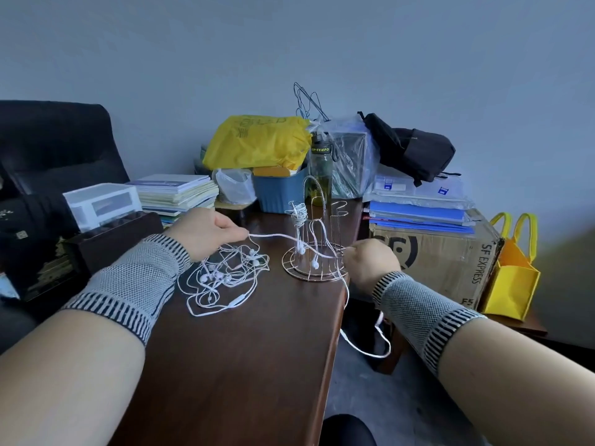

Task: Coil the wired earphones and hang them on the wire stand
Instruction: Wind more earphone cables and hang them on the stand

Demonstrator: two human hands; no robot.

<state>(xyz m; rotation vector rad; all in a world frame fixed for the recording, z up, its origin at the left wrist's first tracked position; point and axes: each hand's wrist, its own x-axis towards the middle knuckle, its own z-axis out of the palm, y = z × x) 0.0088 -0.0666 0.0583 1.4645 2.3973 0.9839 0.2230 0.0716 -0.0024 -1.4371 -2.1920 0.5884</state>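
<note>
A rose-gold wire stand (314, 252) stands on the dark wooden table (244, 349), with one coiled white earphone (298, 214) hung on a hook and earbuds dangling. A tangle of several white wired earphones (225, 275) lies left of the stand. My left hand (206, 233) pinches a white cable (273, 236) that runs across to the stand. My right hand (370, 262) grips the same cable beside the stand's base; the cable's tail hangs off the table's right edge in a loop (373, 346).
Stacked books (177, 194), a blue bin (280, 191), a yellow bag (257, 143) and a bottle (320, 169) crowd the table's far end. A cardboard box (444, 255) with folders stands right, a dark box (106, 243) left. The table's right edge drops to the floor.
</note>
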